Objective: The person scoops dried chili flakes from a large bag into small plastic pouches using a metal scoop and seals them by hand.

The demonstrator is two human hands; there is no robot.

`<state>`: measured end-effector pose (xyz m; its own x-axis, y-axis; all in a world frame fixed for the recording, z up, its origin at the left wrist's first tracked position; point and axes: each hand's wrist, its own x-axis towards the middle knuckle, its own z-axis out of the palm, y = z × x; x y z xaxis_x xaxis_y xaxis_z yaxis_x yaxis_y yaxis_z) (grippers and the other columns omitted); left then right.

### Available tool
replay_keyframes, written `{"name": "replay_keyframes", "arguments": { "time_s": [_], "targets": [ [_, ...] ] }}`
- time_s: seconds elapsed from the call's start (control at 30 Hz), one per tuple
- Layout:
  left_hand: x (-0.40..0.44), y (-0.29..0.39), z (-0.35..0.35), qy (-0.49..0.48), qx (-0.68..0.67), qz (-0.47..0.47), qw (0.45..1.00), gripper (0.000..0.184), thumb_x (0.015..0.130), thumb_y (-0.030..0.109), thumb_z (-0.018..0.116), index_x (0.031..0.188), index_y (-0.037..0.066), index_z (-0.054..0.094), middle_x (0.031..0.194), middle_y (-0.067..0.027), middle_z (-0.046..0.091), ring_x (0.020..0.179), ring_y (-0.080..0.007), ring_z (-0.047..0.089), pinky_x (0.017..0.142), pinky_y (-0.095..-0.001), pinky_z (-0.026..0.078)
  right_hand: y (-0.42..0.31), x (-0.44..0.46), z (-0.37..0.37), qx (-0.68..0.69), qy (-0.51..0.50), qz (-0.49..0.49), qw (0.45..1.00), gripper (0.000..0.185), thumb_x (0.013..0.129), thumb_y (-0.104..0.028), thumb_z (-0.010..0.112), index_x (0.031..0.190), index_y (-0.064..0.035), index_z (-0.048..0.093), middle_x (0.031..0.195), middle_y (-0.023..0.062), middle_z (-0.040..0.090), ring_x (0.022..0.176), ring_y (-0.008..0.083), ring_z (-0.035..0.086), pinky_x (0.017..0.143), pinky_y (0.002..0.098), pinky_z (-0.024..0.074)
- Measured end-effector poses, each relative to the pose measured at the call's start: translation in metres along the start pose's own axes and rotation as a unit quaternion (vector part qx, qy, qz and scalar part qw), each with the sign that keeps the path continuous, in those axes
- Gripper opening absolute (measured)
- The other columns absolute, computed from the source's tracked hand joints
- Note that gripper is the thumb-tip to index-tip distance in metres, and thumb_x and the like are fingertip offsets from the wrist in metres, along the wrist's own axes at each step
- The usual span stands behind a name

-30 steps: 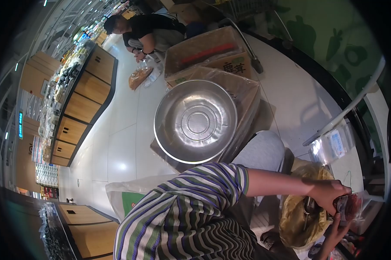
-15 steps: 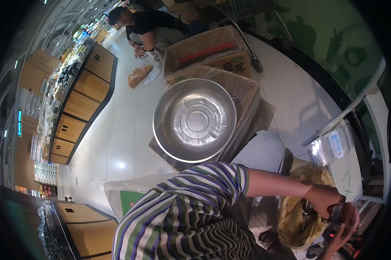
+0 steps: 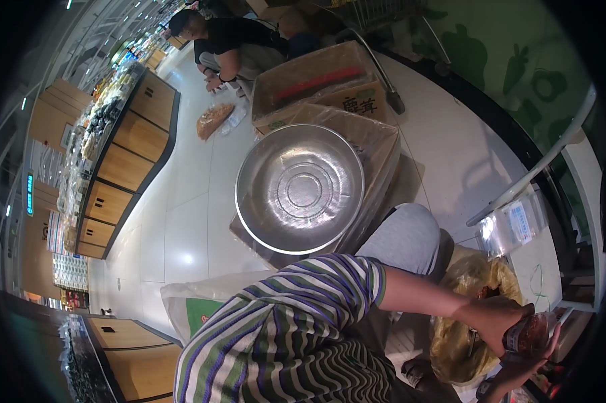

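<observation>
Off to my right, a small clear pack with dark red contents (image 3: 528,334) is between my hands; its exact kind is not readable. My left hand (image 3: 494,324) reaches across from a striped sleeve and grips the pack's near side. My right hand (image 3: 524,369) comes up from the lower edge, its fingers curled round the far side and underside. Just beside the left wrist sits a yellowish plastic bag (image 3: 450,349), its mouth open, with metal-looking and reddish items inside, partly hidden by the forearm.
A large perforated metal basin (image 3: 299,232) rests on a plastic-covered carton (image 3: 380,144). Behind stands another carton (image 3: 269,101). A crouching person (image 3: 232,43) is near a bag of brownish food (image 3: 213,121). Wooden display counters (image 3: 138,141) line the left; a metal rail (image 3: 538,168) crosses the right.
My left hand has turned a little, showing more of the pack's dark red face. My right hand has moved slightly up and right around it.
</observation>
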<state>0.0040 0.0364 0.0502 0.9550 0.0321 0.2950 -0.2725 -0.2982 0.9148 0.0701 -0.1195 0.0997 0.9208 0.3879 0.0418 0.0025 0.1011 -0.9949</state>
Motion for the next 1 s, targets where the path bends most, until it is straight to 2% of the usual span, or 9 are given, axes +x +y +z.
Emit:
{"name": "replay_keyframes", "arguments": {
  "time_s": [0.13, 0.23, 0.33, 0.4, 0.43, 0.5, 0.6, 0.9, 1.0],
  "targets": [
    [-0.004, 0.004, 0.005, 0.041, -0.025, -0.017, 0.999, 0.096, 0.055, 0.031, 0.085, 0.128, -0.006, 0.035, 0.082, -0.0207, 0.062, 0.079, -0.0404, 0.063, 0.072, -0.0419, 0.049, 0.004, -0.002, 0.002, 0.032, -0.033, 0.006, 0.999, 0.081, 0.095, -0.069, 0.030, 0.153, -0.0123, 0.025, 0.151, 0.0221, 0.030, 0.139, 0.0344, 0.034, 0.115, 0.0483, 0.0271],
    [-0.005, 0.005, 0.010, 0.070, -0.081, -0.027, 0.994, 0.103, 0.059, 0.026, 0.086, 0.136, -0.007, 0.026, 0.093, -0.0236, 0.060, 0.083, -0.0405, 0.063, 0.075, -0.0418, 0.049, 0.005, -0.001, 0.002, -0.009, -0.019, -0.019, 1.000, 0.075, 0.098, -0.063, 0.028, 0.153, -0.0129, 0.024, 0.151, 0.0227, 0.030, 0.138, 0.0350, 0.035, 0.114, 0.0474, 0.0283],
    [-0.003, -0.001, 0.019, 0.142, -0.056, 0.065, 0.986, 0.102, 0.063, 0.022, 0.084, 0.139, -0.008, 0.023, 0.108, -0.0266, 0.056, 0.093, -0.0404, 0.061, 0.080, -0.0414, 0.049, 0.007, 0.003, 0.000, 0.056, 0.000, 0.020, 0.998, 0.070, 0.101, -0.057, 0.027, 0.153, -0.0107, 0.024, 0.151, 0.0228, 0.031, 0.137, 0.0352, 0.037, 0.114, 0.0461, 0.0294],
    [0.000, -0.005, 0.025, 0.153, -0.012, 0.089, 0.984, 0.104, 0.063, 0.020, 0.084, 0.140, -0.009, 0.020, 0.116, -0.0257, 0.052, 0.103, -0.0397, 0.058, 0.084, -0.0410, 0.048, 0.010, 0.011, -0.009, 0.071, 0.015, 0.064, 0.995, 0.055, 0.103, -0.032, 0.038, 0.152, -0.0097, 0.026, 0.146, 0.0184, 0.042, 0.131, 0.0308, 0.046, 0.111, 0.0435, 0.0332],
    [-0.001, -0.005, 0.025, 0.153, -0.012, 0.089, 0.984, 0.104, 0.063, 0.020, 0.084, 0.140, -0.009, 0.020, 0.116, -0.0257, 0.052, 0.103, -0.0397, 0.058, 0.084, -0.0410, 0.048, 0.013, 0.012, -0.010, 0.071, 0.015, 0.064, 0.995, 0.055, 0.103, -0.032, 0.038, 0.152, -0.0097, 0.026, 0.146, 0.0184, 0.042, 0.131, 0.0308, 0.046, 0.111, 0.0435, 0.0332],
    [-0.002, -0.002, 0.024, 0.188, 0.048, 0.106, 0.975, 0.106, 0.061, 0.019, 0.084, 0.141, -0.010, 0.019, 0.113, -0.0217, 0.053, 0.104, -0.0384, 0.057, 0.087, -0.0408, 0.047, 0.025, 0.011, -0.010, -0.004, 0.013, 0.027, 1.000, 0.059, 0.102, -0.044, 0.028, 0.154, -0.0171, 0.023, 0.147, 0.0185, 0.040, 0.134, 0.0313, 0.043, 0.113, 0.0438, 0.0317],
    [-0.003, -0.002, 0.021, 0.179, 0.029, 0.121, 0.976, 0.108, 0.059, 0.019, 0.084, 0.141, -0.010, 0.021, 0.109, -0.0187, 0.053, 0.098, -0.0360, 0.058, 0.085, -0.0404, 0.046, 0.037, 0.010, -0.011, 0.007, -0.041, 0.027, 0.999, 0.063, 0.104, -0.047, 0.025, 0.155, -0.0108, 0.018, 0.152, 0.0210, 0.032, 0.136, 0.0337, 0.039, 0.112, 0.0450, 0.0309],
    [-0.005, 0.003, 0.009, 0.185, 0.043, 0.117, 0.975, 0.112, 0.053, 0.024, 0.086, 0.140, -0.009, 0.023, 0.103, -0.0166, 0.053, 0.092, -0.0338, 0.057, 0.081, -0.0395, 0.046, 0.033, 0.006, 0.003, -0.029, -0.042, 0.042, 0.998, 0.061, 0.103, -0.038, 0.033, 0.157, -0.0193, 0.011, 0.155, 0.0184, 0.028, 0.139, 0.0325, 0.036, 0.114, 0.0455, 0.0287],
    [-0.003, -0.002, 0.014, 0.194, 0.041, 0.109, 0.974, 0.113, 0.052, 0.023, 0.086, 0.140, -0.009, 0.023, 0.102, -0.0169, 0.053, 0.091, -0.0340, 0.058, 0.080, -0.0397, 0.046, 0.043, 0.021, -0.007, -0.022, -0.016, 0.044, 0.999, 0.061, 0.102, -0.040, 0.038, 0.156, -0.0227, 0.015, 0.153, 0.0158, 0.033, 0.136, 0.0322, 0.040, 0.112, 0.0451, 0.0324]
  ]
}}
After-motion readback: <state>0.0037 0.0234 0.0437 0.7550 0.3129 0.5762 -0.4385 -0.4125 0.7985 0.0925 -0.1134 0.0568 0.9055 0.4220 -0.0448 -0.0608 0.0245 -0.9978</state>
